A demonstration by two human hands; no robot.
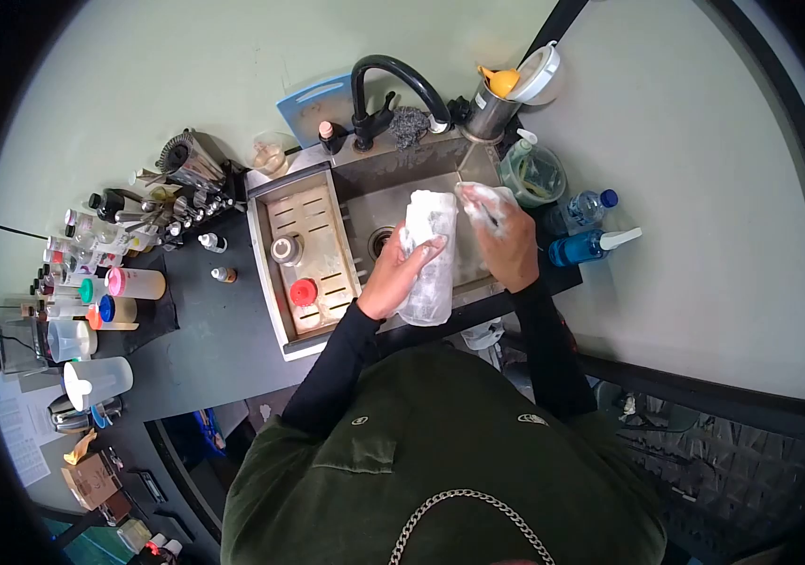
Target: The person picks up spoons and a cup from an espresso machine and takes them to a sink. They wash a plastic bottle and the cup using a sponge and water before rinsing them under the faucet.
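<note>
My left hand point(406, 272) is wrapped round a translucent plastic bottle point(429, 292) coated in white soap suds, held over the front of the steel sink point(365, 179). Thick foam covers the bottle's upper end. Just to the right, my right hand point(504, 240) has its fingers curled in, with foam over the fingertips. Whatever they grip is hidden by suds. This hand is apart from the bottle. Part of the sink drain point(381, 239) shows beside my left hand.
A slotted tray point(338, 247) at the sink's left bears a red cap point(304, 292) and a small bottle point(286, 250). The black faucet point(393, 64) arches behind. Right of the sink stand a green-tinted container point(539, 184) and a blue spray bottle point(577, 249). Several bottles line the left counter.
</note>
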